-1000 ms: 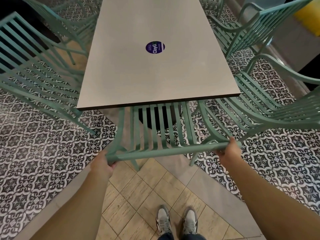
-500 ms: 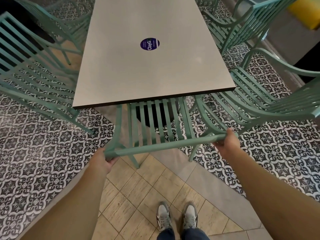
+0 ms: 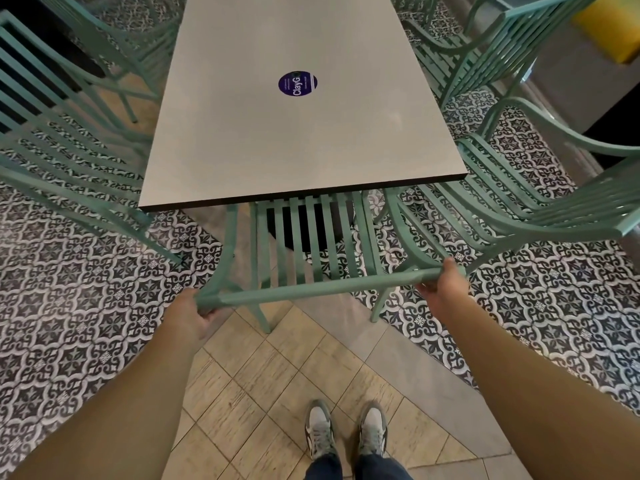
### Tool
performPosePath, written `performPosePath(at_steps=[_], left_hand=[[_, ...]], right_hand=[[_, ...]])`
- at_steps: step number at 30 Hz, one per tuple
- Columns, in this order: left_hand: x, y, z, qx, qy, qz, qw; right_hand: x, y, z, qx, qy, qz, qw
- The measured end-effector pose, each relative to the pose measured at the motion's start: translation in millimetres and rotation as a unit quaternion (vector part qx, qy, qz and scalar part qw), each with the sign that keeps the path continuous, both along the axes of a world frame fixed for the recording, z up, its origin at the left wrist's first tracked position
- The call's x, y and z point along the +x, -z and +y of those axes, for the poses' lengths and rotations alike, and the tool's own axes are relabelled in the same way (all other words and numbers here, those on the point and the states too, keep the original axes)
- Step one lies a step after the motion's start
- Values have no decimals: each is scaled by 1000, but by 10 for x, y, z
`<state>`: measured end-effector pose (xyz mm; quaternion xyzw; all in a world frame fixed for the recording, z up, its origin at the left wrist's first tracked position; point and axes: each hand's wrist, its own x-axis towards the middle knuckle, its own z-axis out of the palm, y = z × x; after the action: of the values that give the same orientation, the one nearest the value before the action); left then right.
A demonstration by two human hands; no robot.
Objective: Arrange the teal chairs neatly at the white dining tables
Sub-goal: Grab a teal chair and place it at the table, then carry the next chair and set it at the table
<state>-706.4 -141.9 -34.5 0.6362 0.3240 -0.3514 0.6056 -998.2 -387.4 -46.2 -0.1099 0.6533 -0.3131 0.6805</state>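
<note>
A teal slatted chair [image 3: 311, 289] stands at the near end of the white dining table [image 3: 298, 143], its seat hidden under the tabletop. My left hand [image 3: 194, 311] grips the left end of the chair's top rail. The right end of the same rail is held by my right hand [image 3: 441, 287]. Only the chair's backrest slats, top rail and rear legs show; they stand on the floor just in front of my feet.
Another teal chair [image 3: 540, 216] stands close on the right, almost touching the held chair. More teal chairs stand at the left [image 3: 59, 147] and the far right [image 3: 485, 53]. A purple round sticker [image 3: 298, 83] marks the tabletop. The floor is patterned and beige tile.
The chair has slid a little further under the table, with both hands still on its top rail. The camera view has shifted slightly.
</note>
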Motion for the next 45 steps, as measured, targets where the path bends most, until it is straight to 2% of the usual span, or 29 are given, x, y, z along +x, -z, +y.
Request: performPosePath(at_steps=[6, 8, 9, 10, 11, 13, 15, 17, 22, 24, 27, 29, 30, 32, 38, 42, 45], left_hand=[[44, 26, 60, 3, 11, 1, 1000], [117, 95, 126, 121, 122, -43, 984], [163, 125, 163, 215, 209, -96, 949], [196, 123, 182, 290, 295, -160, 896], [221, 88, 173, 334, 370, -222, 838], [197, -66, 84, 358, 481, -316, 735], [117, -200, -90, 350, 555, -385, 649], [-75, -315, -338, 325, 611, -441, 572], [-919, -665, -1179, 232, 699, -561, 377], [-1372, -837, -1525, 187, 717, -590, 322], [-2077, -1026, -2010, 135, 724, -626, 256], [-2455, -1098, -2325, 115, 727, -636, 232], [-2692, -1139, -2532, 105, 727, -643, 219], [-3015, -1217, -2867, 92, 724, -649, 213], [-4317, -1347, -3995, 106, 688, -694, 183], [-4868, -1249, -4521, 128, 703, -672, 193], [-5080, -1111, -4906, 144, 709, -667, 181]], right_hand=[[-7, 5, -5, -3, -16, 13, 1000], [-28, 56, -12, -16, -46, 43, 998], [-52, 94, -14, -24, -68, 62, 995], [-76, 105, -6, -29, -86, 77, 993], [-110, 142, -6, -38, -107, 98, 989], [-206, 166, 23, -75, -150, 154, 974], [-353, 129, 72, -147, -205, 221, 942], [-556, 18, 107, -222, -277, 282, 892], [-1212, -414, -174, -341, -427, 429, 719], [-1489, -651, -369, -373, -457, 475, 653], [-1988, -959, -668, -401, -466, 515, 597], [-2309, -1090, -851, -414, -472, 547, 554], [-2541, -1147, -967, -414, -471, 562, 540], [-2842, -1210, -1172, -413, -471, 579, 522], [-3889, -1296, -2001, -416, -482, 592, 494], [-4194, -1318, -2530, -437, -492, 580, 480], [-4225, -1224, -2919, -456, -503, 569, 464]])
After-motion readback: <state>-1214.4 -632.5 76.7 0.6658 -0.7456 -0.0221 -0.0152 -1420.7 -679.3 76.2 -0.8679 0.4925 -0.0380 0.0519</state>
